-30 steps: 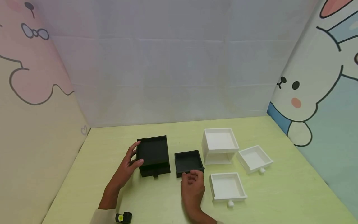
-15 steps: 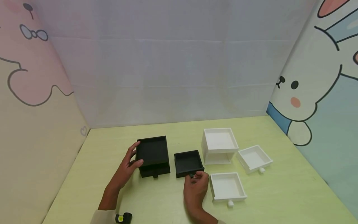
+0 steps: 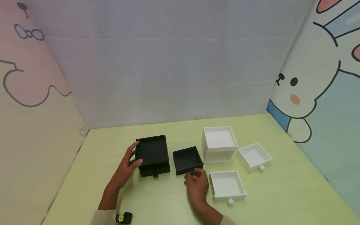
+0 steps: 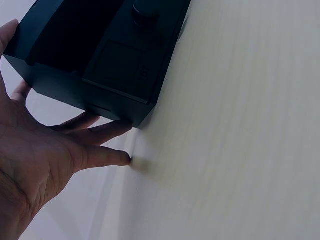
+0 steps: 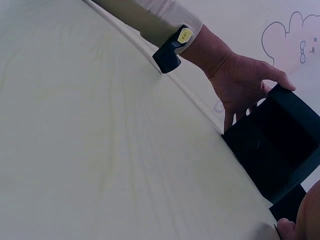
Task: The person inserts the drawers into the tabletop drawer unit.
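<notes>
Right fingers [image 3: 201,172] at black drawer's [image 3: 187,158] edge

The boxy cabinet [image 3: 153,151] with a smooth finish is plain black, matched by the shallow square black drawer [image 3: 187,160]. The upright open-fronted cabinet [image 3: 220,138] is plain white, as are the front shallow tray [image 3: 227,183] and the angled shallow tray [image 3: 254,155], knobs included. Faint streaks pattern the pale yellow-green tabletop [image 3: 157,201]. A beige sleeve [image 3: 103,217] adjoins a black wrist device [image 3: 127,217] with a yellow label. The left cartoon-printed wall [image 3: 31,134] pairs pink with cream; the right cartoon-printed wall [image 3: 334,131] shows a black-outlined white rabbit against pale aqua.
</notes>
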`<state>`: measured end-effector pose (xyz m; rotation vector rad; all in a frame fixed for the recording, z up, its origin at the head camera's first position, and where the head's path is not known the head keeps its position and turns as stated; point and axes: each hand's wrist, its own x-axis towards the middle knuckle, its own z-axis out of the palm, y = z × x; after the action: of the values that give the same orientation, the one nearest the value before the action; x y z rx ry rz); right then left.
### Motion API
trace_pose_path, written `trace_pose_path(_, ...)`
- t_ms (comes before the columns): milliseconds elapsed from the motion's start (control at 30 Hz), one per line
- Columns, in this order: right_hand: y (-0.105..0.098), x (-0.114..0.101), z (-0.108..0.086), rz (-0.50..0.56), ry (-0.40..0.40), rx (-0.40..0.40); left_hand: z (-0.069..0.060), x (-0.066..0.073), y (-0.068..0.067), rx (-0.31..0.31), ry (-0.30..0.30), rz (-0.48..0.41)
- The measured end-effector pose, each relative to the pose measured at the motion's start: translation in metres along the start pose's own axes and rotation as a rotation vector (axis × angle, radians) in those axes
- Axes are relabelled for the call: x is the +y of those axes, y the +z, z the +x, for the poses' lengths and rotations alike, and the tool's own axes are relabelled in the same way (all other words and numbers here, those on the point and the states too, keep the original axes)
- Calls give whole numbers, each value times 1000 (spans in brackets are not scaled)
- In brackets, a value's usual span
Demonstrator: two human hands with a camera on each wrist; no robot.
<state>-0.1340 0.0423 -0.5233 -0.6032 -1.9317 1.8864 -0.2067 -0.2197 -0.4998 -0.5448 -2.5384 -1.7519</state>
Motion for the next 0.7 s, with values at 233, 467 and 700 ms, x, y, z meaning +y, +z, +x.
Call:
trace_pose_path(233,-4,-1,0,-78,-57,-41,-1,-1,0,5,-7,-6)
trace_pose_path(467,-3,3,3,-101,-113,-62,1,0,0,2,8,-5)
trace_pose_path(700,-2,5,3,-123,-149,-75,0,0,0,0,2,-8)
